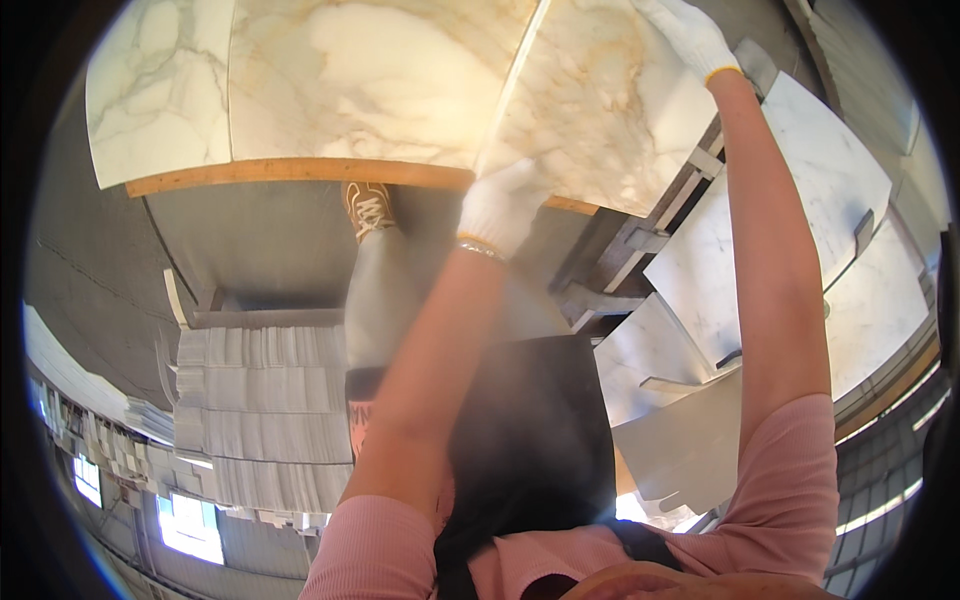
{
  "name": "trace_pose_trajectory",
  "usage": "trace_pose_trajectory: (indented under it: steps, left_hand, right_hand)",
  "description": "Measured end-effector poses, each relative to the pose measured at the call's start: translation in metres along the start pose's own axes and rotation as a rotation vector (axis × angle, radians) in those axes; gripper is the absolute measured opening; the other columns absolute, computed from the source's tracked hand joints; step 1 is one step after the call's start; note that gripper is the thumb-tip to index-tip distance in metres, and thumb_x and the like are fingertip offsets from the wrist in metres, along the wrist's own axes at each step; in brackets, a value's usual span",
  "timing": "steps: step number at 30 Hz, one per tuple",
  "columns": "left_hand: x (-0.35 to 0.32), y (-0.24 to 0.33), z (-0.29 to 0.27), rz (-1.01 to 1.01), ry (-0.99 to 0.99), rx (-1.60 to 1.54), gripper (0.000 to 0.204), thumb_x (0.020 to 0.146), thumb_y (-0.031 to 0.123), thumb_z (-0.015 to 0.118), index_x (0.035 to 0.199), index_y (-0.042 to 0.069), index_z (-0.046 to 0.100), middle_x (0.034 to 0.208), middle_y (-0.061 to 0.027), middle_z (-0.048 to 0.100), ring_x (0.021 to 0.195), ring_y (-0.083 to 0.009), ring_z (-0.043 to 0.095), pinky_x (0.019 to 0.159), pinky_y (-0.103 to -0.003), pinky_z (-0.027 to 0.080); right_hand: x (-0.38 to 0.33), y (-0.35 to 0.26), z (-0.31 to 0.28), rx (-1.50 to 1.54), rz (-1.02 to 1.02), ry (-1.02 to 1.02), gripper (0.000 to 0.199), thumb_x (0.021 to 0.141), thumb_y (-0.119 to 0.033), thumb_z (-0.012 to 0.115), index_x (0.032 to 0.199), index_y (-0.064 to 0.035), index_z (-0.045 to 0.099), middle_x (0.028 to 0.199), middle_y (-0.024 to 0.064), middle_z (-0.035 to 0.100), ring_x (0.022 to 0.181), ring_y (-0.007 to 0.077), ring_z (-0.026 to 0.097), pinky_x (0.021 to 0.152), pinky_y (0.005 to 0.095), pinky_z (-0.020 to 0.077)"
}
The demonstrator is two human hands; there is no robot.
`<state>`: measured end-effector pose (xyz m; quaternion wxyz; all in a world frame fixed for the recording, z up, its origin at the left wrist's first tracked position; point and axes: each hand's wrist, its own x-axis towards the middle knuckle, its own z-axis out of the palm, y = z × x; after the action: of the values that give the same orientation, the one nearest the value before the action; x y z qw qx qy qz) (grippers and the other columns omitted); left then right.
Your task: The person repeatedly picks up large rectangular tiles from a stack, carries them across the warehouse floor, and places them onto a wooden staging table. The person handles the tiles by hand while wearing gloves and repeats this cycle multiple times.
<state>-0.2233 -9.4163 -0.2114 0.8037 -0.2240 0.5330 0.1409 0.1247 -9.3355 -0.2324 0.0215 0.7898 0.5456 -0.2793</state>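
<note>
A cream marble slab (610,110) with tan and grey veins lies before me at the right. My left hand (505,205), in a white knitted glove, closes on its near left corner; motion blurs the fingers a little. At the slab's far right edge is my right hand (690,38), gloved alike and gripping that edge. Its fingertips run to the top of the picture. A narrow bright seam parts this slab from a similar marble slab (370,80) on the left, with a greyer marble piece (160,95) beyond it.
A wooden strip (300,172) runs under the slabs' near edge. White veined slabs (810,230) lean on a metal rack (650,238) at my right. Stacked pale tiles (262,410) stand behind me on the left. My brown shoe (368,208) is on the grey floor (270,240).
</note>
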Motion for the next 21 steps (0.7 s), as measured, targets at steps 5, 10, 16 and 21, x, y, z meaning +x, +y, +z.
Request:
trace_pose_trajectory:
  steps: [5,10,16,21]
  left_hand:
    - [-0.003,0.007,-0.015,0.043,-0.163,0.365,0.014,0.1,0.007,0.059,0.11,-0.003,0.062,0.105,-0.0125,0.066,0.1,-0.0288,0.065,0.095,-0.043,0.055]
    - [-0.052,0.047,-0.074,0.094,-0.477,0.291,0.016,0.104,0.009,0.048,0.115,-0.001,0.053,0.103,-0.0113,0.055,0.105,-0.0291,0.054,0.102,-0.042,0.048]
    - [-0.199,0.142,-0.126,0.348,-0.246,0.427,0.029,0.104,0.015,0.058,0.13,0.005,0.053,0.13,-0.0146,0.058,0.121,-0.0341,0.056,0.101,-0.049,0.05]
    - [-0.294,0.182,-0.24,0.38,0.064,0.516,0.044,0.101,0.019,0.066,0.141,0.01,0.05,0.136,-0.0157,0.059,0.122,-0.0336,0.06,0.097,-0.048,0.053]
  right_hand:
    - [-0.017,-0.019,0.007,-0.215,-0.119,0.128,0.062,0.1,-0.056,0.052,0.145,-0.0138,0.055,0.149,0.0182,0.053,0.135,0.0388,0.05,0.114,0.0446,0.0398]
    - [-0.126,-0.044,0.04,-0.212,0.22,0.126,0.081,0.093,-0.048,0.066,0.159,-0.0128,0.036,0.164,0.0187,0.034,0.147,0.0407,0.038,0.117,0.0493,0.0374]
    - [-0.323,-0.107,0.042,0.058,0.434,-0.498,0.077,0.088,-0.049,0.064,0.152,-0.0083,0.047,0.16,0.0233,0.039,0.135,0.0418,0.052,0.111,0.0443,0.0446]
    - [-0.414,-0.138,-0.006,0.386,0.67,-0.659,0.068,0.093,-0.051,0.06,0.144,-0.0064,0.058,0.15,0.0181,0.055,0.14,0.0348,0.049,0.117,0.0418,0.0381]
